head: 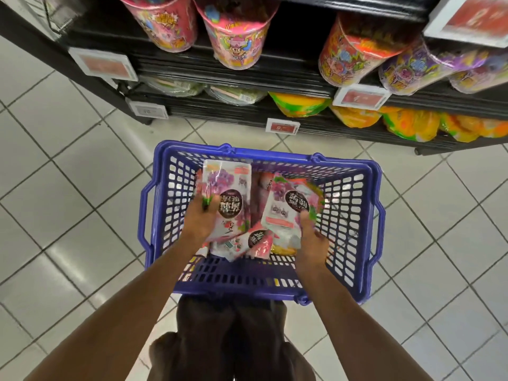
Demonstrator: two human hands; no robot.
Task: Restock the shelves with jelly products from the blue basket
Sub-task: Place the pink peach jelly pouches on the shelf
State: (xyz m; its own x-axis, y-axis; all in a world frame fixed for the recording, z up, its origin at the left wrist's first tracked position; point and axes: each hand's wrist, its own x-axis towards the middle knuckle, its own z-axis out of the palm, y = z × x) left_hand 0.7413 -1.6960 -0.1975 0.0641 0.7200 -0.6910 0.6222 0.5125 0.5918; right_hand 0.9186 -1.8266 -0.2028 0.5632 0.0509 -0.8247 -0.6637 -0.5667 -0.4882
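A blue plastic basket [354, 243] stands on the tiled floor below the shelves, with several white-and-pink jelly packs inside. My left hand [202, 220] grips one jelly pack [229, 185] printed with purple grapes and holds it upright over the basket's left half. My right hand [312, 237] holds a second grape jelly pack [286, 207] by its lower edge, tilted over the basket's right half. Another pink pack [257, 240] lies between my wrists in the basket.
Black shelves [247, 70] rise just beyond the basket. Pink, orange and purple jelly tubs [236, 34] fill the upper shelf; yellow-green jelly bags [299, 103] fill the lower one. Price tags [283, 126] clip to the shelf edges. My legs [233, 339] are below the basket.
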